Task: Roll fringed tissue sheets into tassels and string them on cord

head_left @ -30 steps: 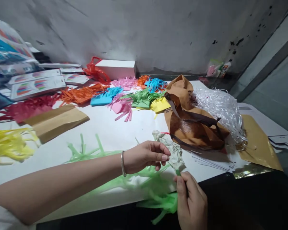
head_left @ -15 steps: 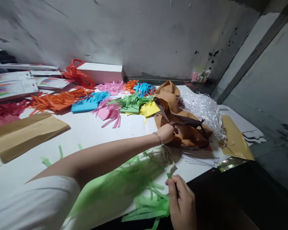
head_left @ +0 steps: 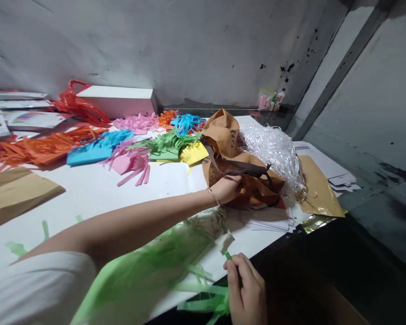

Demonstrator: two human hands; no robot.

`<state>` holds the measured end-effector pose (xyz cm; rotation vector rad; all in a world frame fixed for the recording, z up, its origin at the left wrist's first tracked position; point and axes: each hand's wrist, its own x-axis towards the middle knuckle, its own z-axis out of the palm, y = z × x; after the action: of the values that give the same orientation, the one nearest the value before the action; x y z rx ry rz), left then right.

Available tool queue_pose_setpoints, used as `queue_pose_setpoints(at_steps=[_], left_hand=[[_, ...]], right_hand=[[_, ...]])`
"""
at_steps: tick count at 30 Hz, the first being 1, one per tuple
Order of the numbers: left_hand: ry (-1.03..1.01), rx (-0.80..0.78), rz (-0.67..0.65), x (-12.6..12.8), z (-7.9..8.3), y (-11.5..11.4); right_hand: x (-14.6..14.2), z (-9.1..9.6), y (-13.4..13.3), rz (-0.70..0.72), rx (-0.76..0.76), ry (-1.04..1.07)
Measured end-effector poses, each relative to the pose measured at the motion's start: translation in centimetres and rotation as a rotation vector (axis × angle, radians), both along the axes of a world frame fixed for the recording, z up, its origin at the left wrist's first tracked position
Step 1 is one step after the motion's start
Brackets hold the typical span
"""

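Your right hand [head_left: 246, 289]: closed on tassel [head_left: 220, 301]; pinch firmly | Your left hand [head_left: 226, 188]: in bag [head_left: 257, 192]; fingers hidden, can't tell grip; feel gently

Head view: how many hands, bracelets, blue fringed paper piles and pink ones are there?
Hands: 2 (left hand, right hand)
Bracelet: 1
Blue fringed piles: 2
Pink fringed piles: 2
Total: 7

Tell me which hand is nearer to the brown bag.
Left. The left hand is right at the opening of the brown bag, its fingertips out of sight. The right hand is apart from the bag, closer to the camera, holding a green tassel.
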<state>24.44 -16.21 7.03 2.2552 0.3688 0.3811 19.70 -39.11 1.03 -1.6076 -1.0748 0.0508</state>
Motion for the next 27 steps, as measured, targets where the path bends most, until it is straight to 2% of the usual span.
queue_pose_setpoints(at_steps=[4, 5, 9, 10, 11, 15, 21, 27], left_hand=[[0.037, -0.287, -0.014, -5.8, 1.4, -2.0], [0.035, -0.403, -0.010, -7.7, 1.7, -2.7], [-0.038, -1.144, 0.095, -15.1, 2.4, -5.8], [-0.063, -1.270, 0.137, -16.7, 2.4, -6.6], [-0.087, -1.328, 0.177, -18.2, 2.4, -7.4], [-0.224, -1.334, 0.264, -22.5, 1.6, -9.7], [-0.379, -1.214, 0.349, -26.6, 0.6, -11.3], [-0.408, -1.022, 0.391, -28.8, 0.5, -11.8]], right_hand=[[0.0, 0.7, -0.6, 0.012, -0.024, 0.001], [-0.1, 1.0, -0.7, 0.017, -0.027, 0.000], [-1.1, 2.6, -0.7, 0.082, -0.012, -0.001], [-1.6, 3.0, -0.6, 0.109, -0.009, -0.006], [-2.1, 3.3, -0.5, 0.139, -0.005, -0.013], [-4.4, 4.1, 0.2, 0.271, 0.009, -0.062], [-7.3, 4.3, 1.2, 0.481, -0.034, -0.183], [-9.5, 4.6, 1.5, 0.507, -0.126, -0.165]])
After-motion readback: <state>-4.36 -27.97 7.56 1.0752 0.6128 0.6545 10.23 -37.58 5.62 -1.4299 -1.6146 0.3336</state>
